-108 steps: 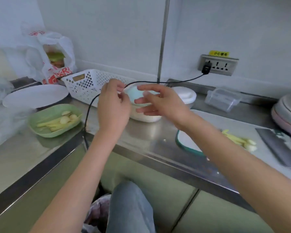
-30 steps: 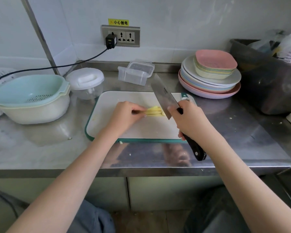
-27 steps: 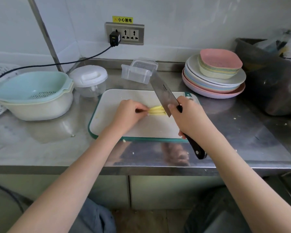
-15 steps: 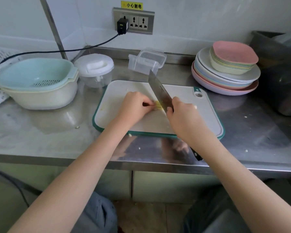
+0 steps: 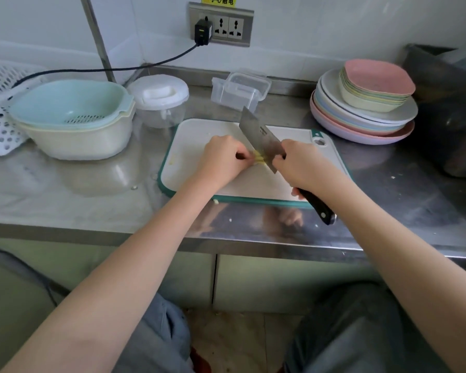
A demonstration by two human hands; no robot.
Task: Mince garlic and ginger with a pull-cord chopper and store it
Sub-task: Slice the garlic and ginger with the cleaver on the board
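slicing ginger strips on cutting board.
left hand curling fingers down, pinning the strips mid-board; right hand wrapping the cleaver handle, blade meeting the strips. pull-cord chopper standing on tabletop behind board, untouched.

The counter is brushed stainless steel, glossy enough to mirror the hands along its front edge. The cutting board looks matt white plastic with a green rubbery rim. The cleaver has a dull-sheened steel blade and a smooth black handle. The chopper near the back edge has a clear plastic bowl and an opaque white lid. The storage box is clear, glossy plastic. The colander and the stacked plates look like smooth, satin pastel plastic.
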